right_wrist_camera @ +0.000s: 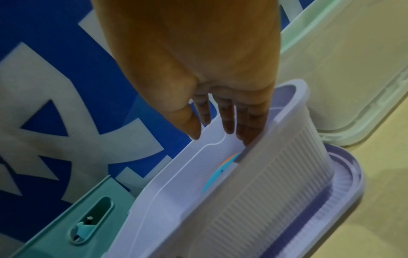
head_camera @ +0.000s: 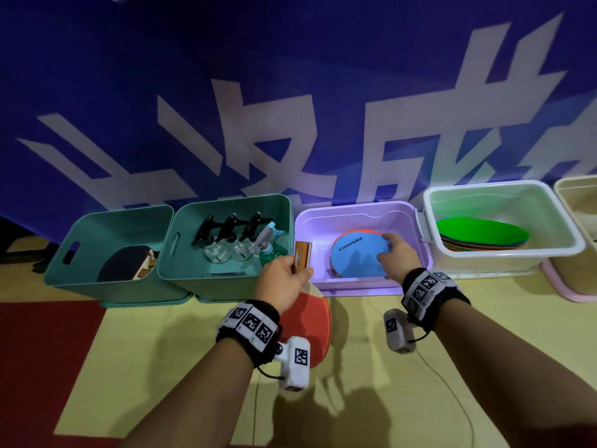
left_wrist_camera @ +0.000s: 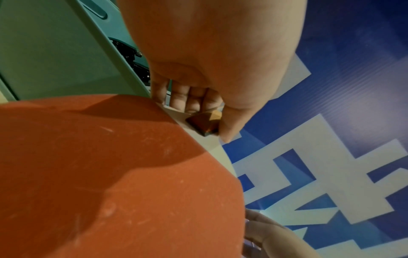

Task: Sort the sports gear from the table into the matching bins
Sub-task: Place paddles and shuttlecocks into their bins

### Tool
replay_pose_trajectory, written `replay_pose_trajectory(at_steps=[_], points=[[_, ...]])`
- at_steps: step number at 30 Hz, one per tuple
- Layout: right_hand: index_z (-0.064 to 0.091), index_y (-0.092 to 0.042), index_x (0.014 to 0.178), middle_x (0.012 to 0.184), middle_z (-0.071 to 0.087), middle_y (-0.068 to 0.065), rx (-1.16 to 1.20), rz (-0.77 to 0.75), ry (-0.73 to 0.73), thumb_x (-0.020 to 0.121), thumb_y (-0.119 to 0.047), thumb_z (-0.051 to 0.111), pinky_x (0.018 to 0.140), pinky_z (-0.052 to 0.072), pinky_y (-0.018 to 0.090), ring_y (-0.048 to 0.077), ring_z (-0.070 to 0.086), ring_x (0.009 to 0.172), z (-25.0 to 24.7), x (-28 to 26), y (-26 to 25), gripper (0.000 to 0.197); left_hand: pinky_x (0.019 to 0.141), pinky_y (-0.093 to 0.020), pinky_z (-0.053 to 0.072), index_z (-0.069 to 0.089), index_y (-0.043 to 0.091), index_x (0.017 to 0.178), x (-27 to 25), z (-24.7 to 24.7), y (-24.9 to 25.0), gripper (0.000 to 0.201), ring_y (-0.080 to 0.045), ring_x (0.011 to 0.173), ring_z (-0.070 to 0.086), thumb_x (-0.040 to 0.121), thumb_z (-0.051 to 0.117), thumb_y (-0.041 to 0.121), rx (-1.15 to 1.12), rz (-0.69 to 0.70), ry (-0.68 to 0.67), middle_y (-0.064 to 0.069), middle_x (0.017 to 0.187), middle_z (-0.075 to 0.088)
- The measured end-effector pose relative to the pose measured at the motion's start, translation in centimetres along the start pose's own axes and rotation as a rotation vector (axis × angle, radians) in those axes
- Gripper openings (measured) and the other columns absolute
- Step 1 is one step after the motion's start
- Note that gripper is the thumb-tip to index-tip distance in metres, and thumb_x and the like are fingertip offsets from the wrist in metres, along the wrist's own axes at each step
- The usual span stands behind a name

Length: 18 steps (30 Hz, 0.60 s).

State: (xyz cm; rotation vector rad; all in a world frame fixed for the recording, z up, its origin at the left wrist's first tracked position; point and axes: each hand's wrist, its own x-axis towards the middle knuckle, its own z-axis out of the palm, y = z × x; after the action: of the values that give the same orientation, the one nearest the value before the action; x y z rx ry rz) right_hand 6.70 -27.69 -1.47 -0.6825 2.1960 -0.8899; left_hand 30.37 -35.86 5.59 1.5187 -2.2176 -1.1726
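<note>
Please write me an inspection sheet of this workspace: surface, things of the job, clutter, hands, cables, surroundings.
Surface: yellow and red floor mat under the bins.
Job's things: red paddle held by its handle; blue disc in the purple bin; black paddle in the left teal bin; green disc stack in the white bin.
Clutter: spray bottles in the second teal bin.
Hands: left hand grips the paddle; right hand rests open on the blue disc.
Cables: thin cable from the right wrist.
Surroundings: blue banner with white characters.

A red-faced paddle (head_camera: 310,321) and a blue disc (head_camera: 357,255) in a lilac bin (head_camera: 361,284) are seen. Two teal bins (head_camera: 181,286) and a blue, white-lettered banner (head_camera: 290,92) are shown.
</note>
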Motion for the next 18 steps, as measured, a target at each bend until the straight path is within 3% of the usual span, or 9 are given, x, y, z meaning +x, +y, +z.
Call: replay_pose_trajectory(at_steps=[2,4,7,11,14,18], points=[[0.048,-0.013,0.138,0.128,0.057,0.016,-0.003,-0.038,0.026,0.087,-0.005,0.055,0.095,0.049,0.046,0.035,0.057,0.112,0.2,-1.2,-1.1,0.052,0.073,-0.039,0.057,0.071,0.022,0.085,-0.6,-0.8,-0.4,0.012,-0.018,0.071,0.067,0.085,0.067,0.033,-0.018,0.031,-0.006,0.004,0.075,0.071],[0.05,-0.011,0.136,0.126,0.058,0.015,-0.024,-0.098,0.034,0.088,-0.004,0.057,0.098,0.044,0.035,0.031,0.055,0.116,0.9,-2.9,-2.6,0.049,0.07,-0.035,0.055,0.071,0.022,0.087,-1.5,-2.0,-1.1,0.011,-0.016,0.066,0.064,0.085,0.067,0.031,-0.031,0.064,-0.002,0.007,0.072,0.069],[0.052,-0.012,0.134,0.119,0.061,0.015,-0.014,-0.191,0.043,0.088,-0.005,0.057,0.094,0.041,0.032,0.03,0.057,0.11,2.9,-6.0,-5.7,0.047,0.064,-0.028,0.047,0.07,0.019,0.085,-3.1,-4.5,-2.9,0.01,-0.011,0.057,0.053,0.086,0.068,0.029,-0.036,0.098,0.008,0.009,0.064,0.06],[0.057,-0.016,0.127,0.103,0.061,0.007,0.004,-0.341,0.031,0.087,-0.009,0.059,0.088,0.049,0.036,0.027,0.06,0.088,7.8,-12.3,-11.1,0.041,0.079,-0.04,0.054,0.069,0.021,0.087,-5.9,-9.3,-7.9,0.017,-0.017,0.076,0.063,0.082,0.067,0.037,-0.027,0.151,0.023,0.002,0.084,0.066],[0.06,-0.02,0.124,0.098,0.065,0.004,-0.003,-0.469,-0.022,0.088,-0.014,0.063,0.087,0.05,0.035,0.022,0.061,0.09,12.3,-17.5,-15.3,0.036,0.085,-0.042,0.05,0.068,0.022,0.088,-8.4,-13.5,-12.1,0.016,-0.019,0.084,0.059,0.083,0.066,0.037,0.058,0.191,0.063,0.005,0.088,0.058],[0.059,-0.029,0.125,0.1,0.067,0.002,-0.041,-0.605,-0.214,0.093,-0.027,0.06,0.079,0.055,0.037,0.017,0.065,0.087,19.2,-24.0,-20.3,0.032,0.09,-0.045,0.046,0.066,0.027,0.094,-11.7,-19.2,-17.2,0.014,-0.023,0.09,0.057,0.086,0.063,0.038,0.101,0.21,0.089,0.007,0.089,0.052]])
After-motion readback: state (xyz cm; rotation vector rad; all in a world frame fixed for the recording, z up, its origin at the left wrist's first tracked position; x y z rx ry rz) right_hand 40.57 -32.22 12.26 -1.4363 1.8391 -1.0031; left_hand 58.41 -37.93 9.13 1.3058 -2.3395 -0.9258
